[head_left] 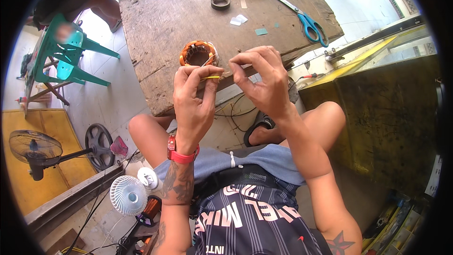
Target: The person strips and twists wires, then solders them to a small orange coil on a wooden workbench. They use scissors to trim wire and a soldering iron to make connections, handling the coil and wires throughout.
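At near edge of desk [148, 42], coil ring [186, 53] of copper windings, just beyond our left hand [193, 97]. Left grip clamped on yellow sleeve [211, 77]; right hand [264, 75] fingertips close together — whether on strand, we cannot tell. Thin wire [226, 72] could snap or kink if tugged hard; sleeve could slip if left pinch loosens. Strong pull toward us could drag ring over edge. Containers: none we can make out nearby — tape roll [220, 3], scissors [302, 17] lie loose.

Wht letters [230, 215] on dk shirt [257, 237]
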The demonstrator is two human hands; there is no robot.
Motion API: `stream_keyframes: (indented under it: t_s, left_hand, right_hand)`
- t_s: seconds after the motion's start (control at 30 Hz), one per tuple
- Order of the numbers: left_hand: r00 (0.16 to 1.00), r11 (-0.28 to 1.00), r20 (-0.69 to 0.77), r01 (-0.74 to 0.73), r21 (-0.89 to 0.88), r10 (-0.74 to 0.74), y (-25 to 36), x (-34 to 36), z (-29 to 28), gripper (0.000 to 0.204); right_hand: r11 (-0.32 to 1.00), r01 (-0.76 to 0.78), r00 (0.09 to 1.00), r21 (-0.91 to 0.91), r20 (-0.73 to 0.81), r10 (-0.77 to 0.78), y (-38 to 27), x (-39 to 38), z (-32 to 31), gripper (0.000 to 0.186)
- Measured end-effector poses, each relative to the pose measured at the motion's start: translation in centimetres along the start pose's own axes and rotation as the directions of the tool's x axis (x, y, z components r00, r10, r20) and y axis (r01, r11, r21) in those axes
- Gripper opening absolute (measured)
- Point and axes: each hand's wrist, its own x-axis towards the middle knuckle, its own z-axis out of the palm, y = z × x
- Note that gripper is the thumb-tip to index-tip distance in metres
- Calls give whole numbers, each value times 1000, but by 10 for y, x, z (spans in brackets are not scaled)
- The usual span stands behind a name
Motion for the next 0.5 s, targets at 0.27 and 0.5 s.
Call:
stream_keyframes:
  t_s: [0.27, 0.5]
  left_hand:
    - [1000, 1000, -12, 7, 5, -7, 1, -1, 0, 16]
    - [1000, 1000, -3, 7, 0, -7, 2, 1, -1, 16]
  right_hand:
    - [968, 220, 975, -121, -18, -224, -16, -25, 0, 38]
    - [923, 299, 954, -241, 73, -290, -17, -18, -1, 38]
